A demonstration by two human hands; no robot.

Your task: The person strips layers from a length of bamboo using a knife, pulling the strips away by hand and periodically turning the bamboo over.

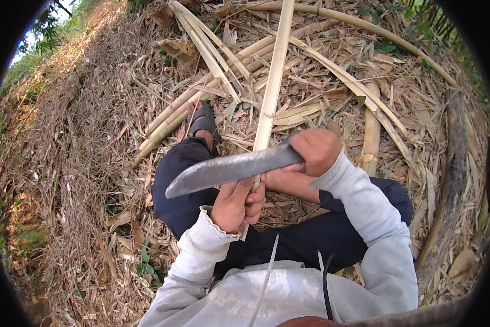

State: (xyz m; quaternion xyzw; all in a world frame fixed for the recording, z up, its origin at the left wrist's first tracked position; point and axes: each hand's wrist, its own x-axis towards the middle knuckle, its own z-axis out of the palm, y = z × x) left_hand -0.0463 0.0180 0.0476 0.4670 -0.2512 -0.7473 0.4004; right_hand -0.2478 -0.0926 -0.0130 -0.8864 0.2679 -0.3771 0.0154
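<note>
Gripping the long pale bamboo strip (272, 82) near its lower end, the left hand (235, 204) was clenched around it just below the middle of the head view. That strip ran from the hand toward 12 o'clock, up to the top edge of the picture. The right hand (316, 150) had its grip closed on the handle of a large knife (231, 169), whose dull grey blade lay across the strip and pointed toward 9 o'clock. Blade and strip appeared to touch just above the left hand. Both arms wore light grey sleeves, and dark trousers covered the legs beneath them. At 11 o'clock from the hands, 1 foot in a dark sandal (203, 122) rested on split bamboo. Dry leaves and bamboo poles (371, 131) covered the ground all around.
</note>
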